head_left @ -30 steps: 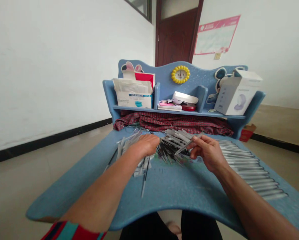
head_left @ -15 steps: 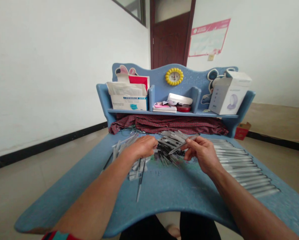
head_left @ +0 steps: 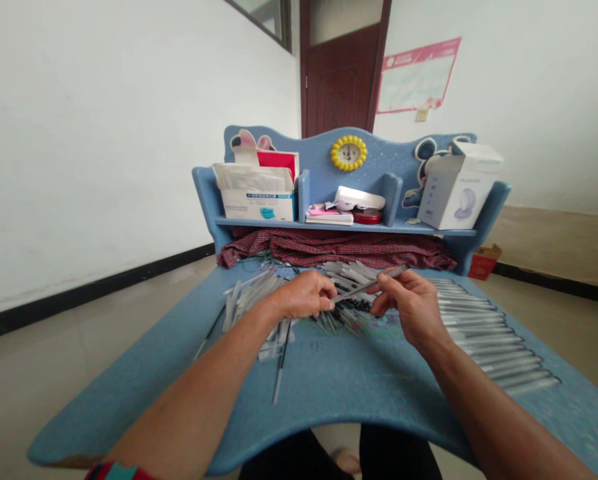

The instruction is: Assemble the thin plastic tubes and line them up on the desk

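Observation:
My right hand (head_left: 411, 303) pinches a slim, grey, pen-like stick (head_left: 356, 291) by its middle, its far end rising past the fingers. At the stick's lower left end, the fingertips of my left hand (head_left: 306, 295) are closed together on or against the tip. Beneath and behind both hands lies a loose pile of dark pen-like sticks (head_left: 331, 320). Pale translucent sleeves (head_left: 246, 297) are heaped left of it, partly hidden by my left forearm. To the right, several sleeved sticks (head_left: 493, 337) lie side by side in a row.
The blue desk (head_left: 349, 387) has a curved front edge. One dark stick (head_left: 280, 370) lies alone near that edge. Along the back, a checked cloth (head_left: 349, 248) is bunched under a shelf holding a mask box (head_left: 259, 203) and a white carton (head_left: 459, 190).
My left hand has moved right, from over the pile to the lower tip of the stick. My right hand has shifted slightly right, still holding the stick.

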Tool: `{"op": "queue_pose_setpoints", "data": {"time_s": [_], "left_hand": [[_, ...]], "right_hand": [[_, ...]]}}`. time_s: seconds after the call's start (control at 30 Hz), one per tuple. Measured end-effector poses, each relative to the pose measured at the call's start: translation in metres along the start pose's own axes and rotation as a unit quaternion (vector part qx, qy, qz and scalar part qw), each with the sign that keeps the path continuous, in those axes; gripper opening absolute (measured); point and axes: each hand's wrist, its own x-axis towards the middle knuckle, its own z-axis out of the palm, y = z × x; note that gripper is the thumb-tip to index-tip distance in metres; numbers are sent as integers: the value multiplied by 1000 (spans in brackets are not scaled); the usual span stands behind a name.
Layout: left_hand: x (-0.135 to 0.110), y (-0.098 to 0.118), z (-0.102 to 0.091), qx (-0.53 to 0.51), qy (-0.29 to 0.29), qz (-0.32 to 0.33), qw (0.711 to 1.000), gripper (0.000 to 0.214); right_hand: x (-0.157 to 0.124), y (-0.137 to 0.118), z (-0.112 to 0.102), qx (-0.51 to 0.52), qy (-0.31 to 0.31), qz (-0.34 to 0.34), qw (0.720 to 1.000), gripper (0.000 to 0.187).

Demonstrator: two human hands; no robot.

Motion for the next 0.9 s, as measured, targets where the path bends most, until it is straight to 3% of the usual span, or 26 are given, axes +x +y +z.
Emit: {"op": "queue_pose_setpoints", "data": {"time_s": [0.47,0.73,0.9], "left_hand": [[3,1,9,1,-14,1,1000,16],[7,9,23,-25,-15,7,1000,12],[10,14,39,14,-3,67,998,11]], "right_hand": [[-4,-4,2,-37,-11,-41,998,23],[-3,-3,-1,-58,-53,-48,996,25],[-6,-12,-6,-122,-99,-81,984,19]]}}
